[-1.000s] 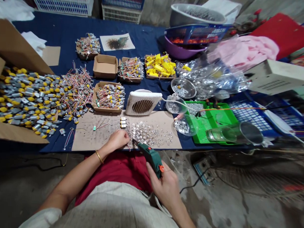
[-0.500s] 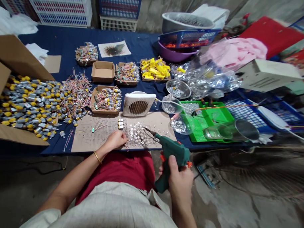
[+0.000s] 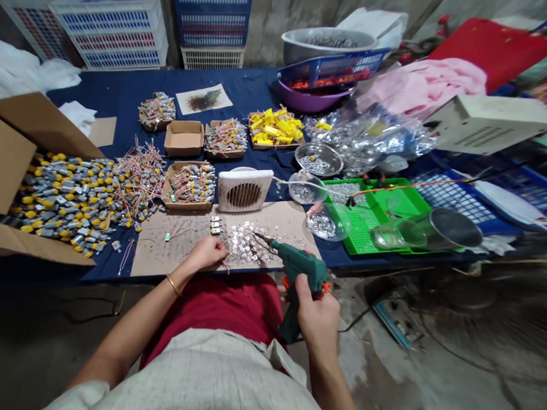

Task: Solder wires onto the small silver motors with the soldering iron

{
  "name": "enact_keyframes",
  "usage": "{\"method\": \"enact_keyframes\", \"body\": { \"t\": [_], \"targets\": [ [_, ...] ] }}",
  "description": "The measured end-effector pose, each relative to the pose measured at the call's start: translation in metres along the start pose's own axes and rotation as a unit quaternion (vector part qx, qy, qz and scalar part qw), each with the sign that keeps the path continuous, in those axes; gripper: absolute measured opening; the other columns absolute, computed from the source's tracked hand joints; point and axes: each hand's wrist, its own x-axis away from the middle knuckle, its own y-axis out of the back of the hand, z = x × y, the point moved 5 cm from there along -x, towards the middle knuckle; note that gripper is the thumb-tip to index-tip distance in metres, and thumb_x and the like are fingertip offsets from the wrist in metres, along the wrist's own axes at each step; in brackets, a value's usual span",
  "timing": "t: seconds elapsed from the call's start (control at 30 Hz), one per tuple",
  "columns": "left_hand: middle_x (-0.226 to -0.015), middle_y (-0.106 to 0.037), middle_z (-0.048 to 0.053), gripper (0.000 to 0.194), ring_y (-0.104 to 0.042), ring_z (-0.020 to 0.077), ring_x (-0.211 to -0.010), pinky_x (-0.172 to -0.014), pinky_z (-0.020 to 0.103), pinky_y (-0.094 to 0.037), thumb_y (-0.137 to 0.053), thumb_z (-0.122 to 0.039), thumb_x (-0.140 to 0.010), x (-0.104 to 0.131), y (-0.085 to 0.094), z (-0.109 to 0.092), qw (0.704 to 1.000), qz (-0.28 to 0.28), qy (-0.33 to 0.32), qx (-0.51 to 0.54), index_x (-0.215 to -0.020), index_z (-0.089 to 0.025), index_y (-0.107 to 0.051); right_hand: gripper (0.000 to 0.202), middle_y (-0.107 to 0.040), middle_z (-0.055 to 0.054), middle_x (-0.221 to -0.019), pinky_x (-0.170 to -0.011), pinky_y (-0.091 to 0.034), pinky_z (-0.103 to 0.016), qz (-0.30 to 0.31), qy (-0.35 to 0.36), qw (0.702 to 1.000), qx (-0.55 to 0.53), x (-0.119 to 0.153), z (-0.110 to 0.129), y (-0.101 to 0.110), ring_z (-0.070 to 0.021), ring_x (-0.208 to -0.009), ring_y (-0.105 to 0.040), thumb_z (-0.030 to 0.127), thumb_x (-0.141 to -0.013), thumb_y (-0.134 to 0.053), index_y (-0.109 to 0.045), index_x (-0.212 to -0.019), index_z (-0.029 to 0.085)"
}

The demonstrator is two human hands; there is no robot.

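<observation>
In my right hand [image 3: 317, 314] is a green soldering gun [image 3: 300, 267] with an orange trigger, its thin dark tip pointing up and left over scattered small metal pieces [image 3: 248, 242]. My left hand [image 3: 209, 252] is closed in a pinch at the front of the cardboard mat [image 3: 154, 257]. Thin wires [image 3: 225, 266] show just below its fingertips; whatever else they hold is hidden. Several small silver motors [image 3: 215, 225] stand in a row just beyond that hand. Left of them on the mat lies a small green board with wires [image 3: 168, 237].
A small white fan [image 3: 246, 190] stands behind the mat. Left is a carton [image 3: 46, 249] of yellow-ended motors, beside loose wired ones [image 3: 140, 174]. Small boxes of wired motors [image 3: 192, 185] and yellow parts [image 3: 276, 127] sit farther back. Right are clear dishes [image 3: 325, 224] and a green tray [image 3: 360, 244].
The view has shifted slightly. The soldering gun has moved a little left, its tip still over the metal pieces. My left hand stays pinched in about the same place.
</observation>
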Motion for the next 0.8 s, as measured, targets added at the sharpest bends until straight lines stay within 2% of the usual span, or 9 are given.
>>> {"method": "enact_keyframes", "body": {
  "t": [0.23,0.6,0.73,0.8],
  "targets": [
    [-0.052,-0.053,-0.003,0.023,-0.044,0.0099,-0.051,-0.052,0.022,-0.029,-0.057,-0.033,-0.074,-0.002,-0.002,0.003,1.000,-0.006,0.007,0.003,-0.060,-0.014,-0.062,0.064,-0.072,-0.017,-0.067,-0.054,-0.052,-0.033,-0.024,-0.014,0.999,0.026,-0.003,-0.008,0.002,-0.0304,-0.067,-0.070,0.072,-0.072,-0.057,-0.074,-0.070,0.011],
    [-0.052,-0.053,-0.002,0.024,-0.046,0.0104,-0.053,-0.053,0.022,-0.028,-0.056,-0.031,-0.074,-0.002,0.000,-0.002,1.000,-0.007,0.001,-0.008,-0.059,-0.014,-0.063,0.064,-0.072,-0.018,-0.068,-0.055,-0.053,-0.033,-0.010,-0.016,0.999,0.028,-0.008,-0.016,0.001,-0.0296,-0.066,-0.070,0.072,-0.074,-0.056,-0.074,-0.071,0.011],
    [-0.050,-0.053,-0.002,0.026,-0.044,0.0094,-0.050,-0.050,0.021,-0.028,-0.058,-0.035,-0.073,0.002,0.003,0.003,0.998,-0.004,0.010,0.064,-0.060,-0.013,-0.062,0.060,-0.072,-0.016,-0.064,-0.055,-0.054,-0.032,-0.013,0.003,1.000,0.017,-0.006,-0.011,0.004,-0.0281,-0.062,-0.070,0.069,-0.077,-0.056,-0.073,-0.071,0.011],
    [-0.051,-0.054,-0.002,0.028,-0.043,0.0084,-0.046,-0.047,0.020,-0.028,-0.059,-0.039,-0.073,0.007,0.008,0.011,0.991,-0.004,0.040,0.130,-0.065,-0.012,-0.063,0.058,-0.070,-0.014,-0.059,-0.052,-0.054,-0.031,-0.047,0.036,0.998,0.033,-0.004,-0.005,0.009,-0.0260,-0.054,-0.068,0.067,-0.078,-0.056,-0.073,-0.071,0.012]
  ]
}}
